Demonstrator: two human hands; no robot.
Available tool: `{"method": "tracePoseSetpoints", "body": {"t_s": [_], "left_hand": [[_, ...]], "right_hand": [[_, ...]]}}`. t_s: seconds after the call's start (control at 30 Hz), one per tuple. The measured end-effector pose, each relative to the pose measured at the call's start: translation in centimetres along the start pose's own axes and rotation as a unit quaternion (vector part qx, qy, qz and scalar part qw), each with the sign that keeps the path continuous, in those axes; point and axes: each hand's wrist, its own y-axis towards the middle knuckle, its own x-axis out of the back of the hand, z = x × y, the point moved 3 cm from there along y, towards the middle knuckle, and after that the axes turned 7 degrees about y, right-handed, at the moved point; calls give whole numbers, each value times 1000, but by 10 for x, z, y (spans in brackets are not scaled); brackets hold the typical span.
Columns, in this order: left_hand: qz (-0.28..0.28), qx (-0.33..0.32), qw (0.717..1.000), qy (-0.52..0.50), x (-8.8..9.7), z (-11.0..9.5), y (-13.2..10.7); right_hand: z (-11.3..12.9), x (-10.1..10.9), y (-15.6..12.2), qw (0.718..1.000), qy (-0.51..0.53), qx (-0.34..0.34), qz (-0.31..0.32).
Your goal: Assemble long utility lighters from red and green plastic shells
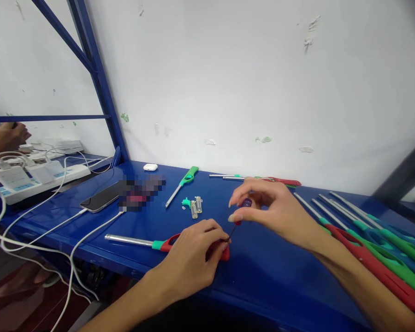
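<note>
My left hand (197,256) is closed over the handle of a red gas lighter (166,245), which lies flat near the table's front edge, its metal tube pointing left. In my right hand (268,205) is a screwdriver (246,203) with a dark purple and red handle, pinched between thumb and fingers. Its thin shaft slants down to the lighter's handle end by my left fingertips; the tip's exact contact is hidden. Beyond my left hand lie small metal-and-plastic inner parts (195,207) and a teal trigger piece (186,202).
A green lighter (185,182) lies toward the wall, with more lighters (280,180) behind my right hand. Several lighters (376,253) fan out under my right forearm. At left are a phone (103,197), white cables, a power strip (44,182) and another person's hand (8,136).
</note>
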Motion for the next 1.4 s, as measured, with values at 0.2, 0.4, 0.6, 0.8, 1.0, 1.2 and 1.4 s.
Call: {"method": "tracePoseSetpoints", "body": {"t_s": [0.2, 0.4, 0.6, 0.8, 1.0, 1.2, 1.4], "left_hand": [[3, 9, 1000, -11, 1, -2, 0], [8, 8, 1000, -5, 0, -1, -1], [6, -4, 1000, -3, -1, -1, -1], [9, 4, 1000, -6, 1, -1, -1], [7, -1, 1000, 0, 0, 0, -1], [4, -2, 1000, 1, 0, -2, 1], [2, -3, 1000, 13, 0, -1, 0]], "right_hand": [[12, 6, -4, 992, 98, -16, 79], [3, 3, 0, 993, 117, -10, 7], [1, -5, 0, 998, 55, 21, -7], [7, -7, -4, 980, 138, -8, 141], [2, -6, -2, 999, 6, 32, 6], [3, -7, -4, 997, 49, 1, 52], [1, -8, -5, 983, 103, -55, 139]]}}
